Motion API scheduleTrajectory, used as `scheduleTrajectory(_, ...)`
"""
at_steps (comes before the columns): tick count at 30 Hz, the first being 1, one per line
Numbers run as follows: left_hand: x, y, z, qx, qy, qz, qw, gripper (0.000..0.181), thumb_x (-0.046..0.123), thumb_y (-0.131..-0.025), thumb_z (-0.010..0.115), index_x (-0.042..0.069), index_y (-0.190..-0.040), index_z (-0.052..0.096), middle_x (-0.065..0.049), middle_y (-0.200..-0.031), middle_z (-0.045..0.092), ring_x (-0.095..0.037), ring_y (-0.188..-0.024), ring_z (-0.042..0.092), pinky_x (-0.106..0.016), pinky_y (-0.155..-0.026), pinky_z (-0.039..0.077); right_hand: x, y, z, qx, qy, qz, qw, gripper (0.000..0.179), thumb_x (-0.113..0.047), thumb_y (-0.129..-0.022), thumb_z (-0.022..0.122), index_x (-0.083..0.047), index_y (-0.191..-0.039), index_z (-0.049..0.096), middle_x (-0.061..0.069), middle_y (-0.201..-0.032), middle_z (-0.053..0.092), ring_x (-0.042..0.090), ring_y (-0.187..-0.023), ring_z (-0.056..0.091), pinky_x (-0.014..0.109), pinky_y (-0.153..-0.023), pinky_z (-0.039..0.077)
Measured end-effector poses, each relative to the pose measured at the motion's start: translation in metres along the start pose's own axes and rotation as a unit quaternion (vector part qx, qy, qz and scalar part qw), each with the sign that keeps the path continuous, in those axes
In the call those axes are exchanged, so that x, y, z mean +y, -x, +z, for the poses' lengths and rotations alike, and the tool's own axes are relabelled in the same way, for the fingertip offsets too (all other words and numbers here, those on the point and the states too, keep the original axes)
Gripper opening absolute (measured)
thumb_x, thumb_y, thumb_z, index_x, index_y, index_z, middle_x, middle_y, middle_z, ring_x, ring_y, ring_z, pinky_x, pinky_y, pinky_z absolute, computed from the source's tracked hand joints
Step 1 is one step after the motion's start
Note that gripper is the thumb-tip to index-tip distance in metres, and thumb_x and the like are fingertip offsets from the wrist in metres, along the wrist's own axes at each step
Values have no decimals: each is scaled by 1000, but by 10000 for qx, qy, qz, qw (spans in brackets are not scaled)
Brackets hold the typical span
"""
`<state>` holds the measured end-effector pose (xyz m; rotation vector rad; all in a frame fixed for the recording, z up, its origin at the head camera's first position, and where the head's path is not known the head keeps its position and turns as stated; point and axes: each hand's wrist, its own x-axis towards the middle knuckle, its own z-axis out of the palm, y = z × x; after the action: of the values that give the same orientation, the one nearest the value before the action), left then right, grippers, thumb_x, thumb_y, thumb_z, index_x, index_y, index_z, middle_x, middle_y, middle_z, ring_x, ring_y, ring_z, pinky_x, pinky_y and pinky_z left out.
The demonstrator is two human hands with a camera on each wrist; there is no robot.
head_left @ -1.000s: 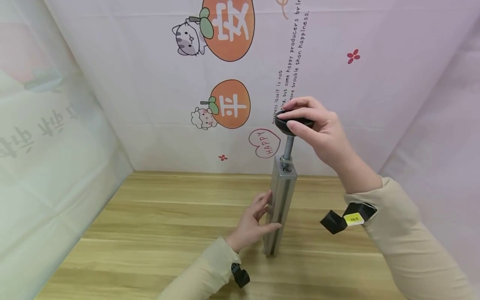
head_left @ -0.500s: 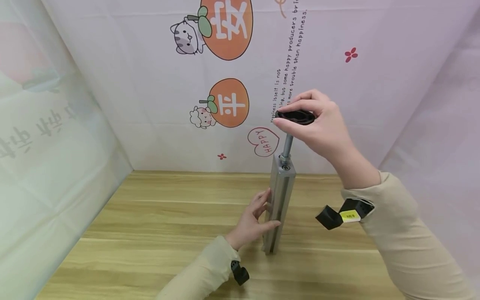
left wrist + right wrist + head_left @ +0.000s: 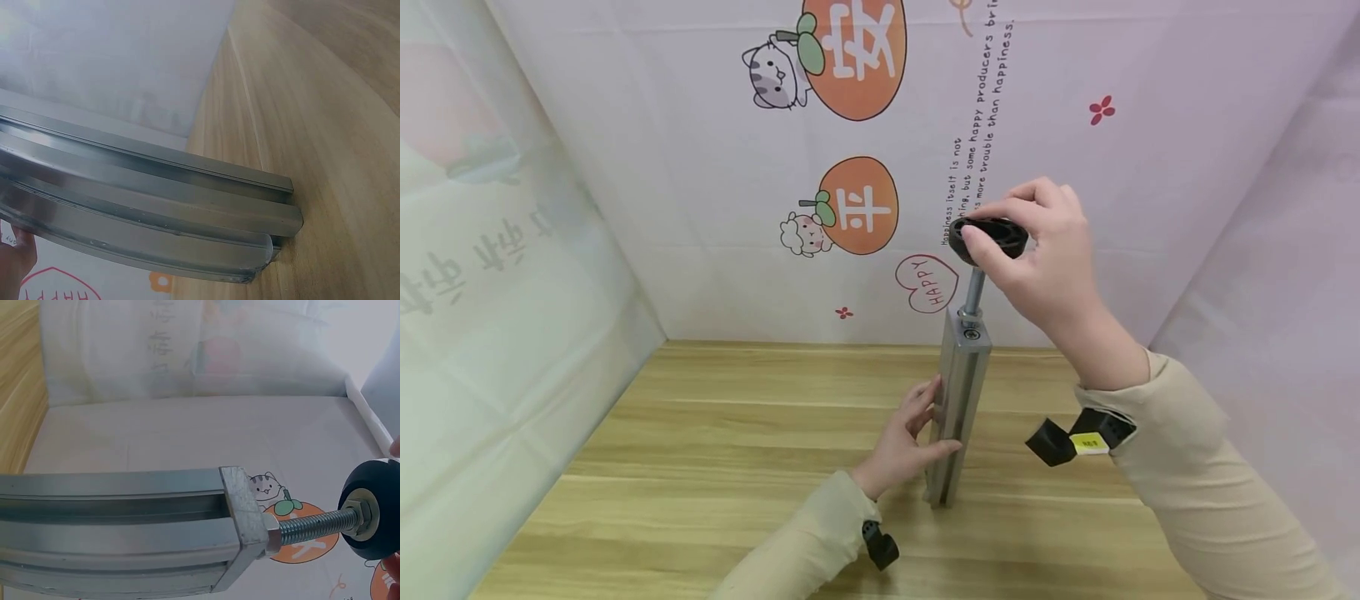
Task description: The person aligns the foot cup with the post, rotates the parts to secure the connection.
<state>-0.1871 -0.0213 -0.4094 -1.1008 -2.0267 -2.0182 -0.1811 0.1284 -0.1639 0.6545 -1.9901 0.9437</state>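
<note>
An aluminium profile (image 3: 958, 400) with grooved sides stands upright on the wooden table, its lower end also visible in the left wrist view. On its top end plate (image 3: 244, 512) a levelling foot (image 3: 365, 509) is fitted, with a threaded stem (image 3: 319, 526), a nut against the plate and a round black base. My right hand (image 3: 1048, 246) grips this black base from the right, thumb on the near side and fingers over the far side. Lower down, my left hand (image 3: 902, 446) holds the profile between thumb and fingers.
A wood-grain table (image 3: 722, 467) lies beneath. White printed cloth (image 3: 737, 183) hangs close behind the profile, with more cloth at both sides. A small black camera mount (image 3: 880, 546) sits on the left wrist, and another (image 3: 1075, 437) on the right.
My right thumb and fingers have shifted round the black base's rim, and the right wrist has moved slightly left. My left hand and the profile have stayed in place.
</note>
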Motion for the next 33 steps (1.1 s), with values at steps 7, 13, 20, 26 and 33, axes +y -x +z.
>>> scheduleTrajectory(7,-2,-1,3,51,10,-26,10000,83,-8,-80,69,1,-148,24,-20,-141,33,-5,-120,40,-47,-109,35,24,5,2,-105,-2469,364,9683,36,-22,-85,47,1,-106,66,-4,-101,55,7,-93,45,23,-84,34)
scheduleTrajectory(13,-2,1,3,111,0,-39,9999,82,-8,-79,69,0,-148,24,-21,-141,34,-5,-121,40,-49,-108,35,48,8,10,-1849,-5537,903,8069,42,-31,-91,47,-12,-128,47,1,-110,59,16,-108,52,33,-102,31)
scheduleTrajectory(20,-1,-1,1,81,-118,-192,9997,83,-6,-80,70,4,-149,25,-16,-142,34,-10,-123,39,-44,-110,35,59,4,26,-2610,-7268,944,6282,55,-28,-88,47,-8,-138,35,18,-122,53,29,-116,50,40,-108,33)
scheduleTrajectory(26,-2,-1,0,2,-92,-108,9999,86,-6,-79,71,7,-149,24,-16,-142,34,-12,-123,40,-39,-109,38,61,4,35,-2810,-8047,937,5145,51,-23,-86,44,1,-131,44,24,-123,54,34,-116,51,44,-108,36)
scheduleTrajectory(33,-4,-1,-1,19,3,117,9999,86,-9,-78,70,5,-149,25,-18,-141,35,-8,-122,40,-37,-107,39,53,-3,35,-2630,-8442,753,4610,52,-12,-76,38,1,-125,50,24,-124,49,34,-117,44,42,-110,32)
